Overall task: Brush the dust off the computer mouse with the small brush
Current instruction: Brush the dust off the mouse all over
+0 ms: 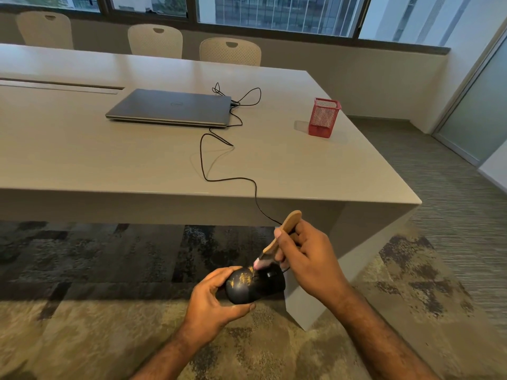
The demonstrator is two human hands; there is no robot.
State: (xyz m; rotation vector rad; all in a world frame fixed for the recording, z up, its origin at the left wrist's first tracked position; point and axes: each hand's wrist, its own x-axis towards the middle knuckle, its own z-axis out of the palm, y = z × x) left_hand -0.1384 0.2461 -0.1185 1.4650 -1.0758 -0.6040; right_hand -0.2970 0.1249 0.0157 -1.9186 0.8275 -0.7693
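An office meeting room is indicated; a long desk (82, 149) is lined by matching chairs (230, 52); a closed laptop (170, 106), mesh pen holder (323, 117) and carpet tiles (109, 256) are seen.

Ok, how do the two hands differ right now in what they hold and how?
The left hand grips the mouse from its rear end, fingers curled round the body; the right hand pinches the brush, pen-like. The left hand sits lower and nearer the camera; the right is higher, nearer the table edge. The left steadies the mouse while the right points the bristles at the yellow dust. Both are off the table, over the carpet.
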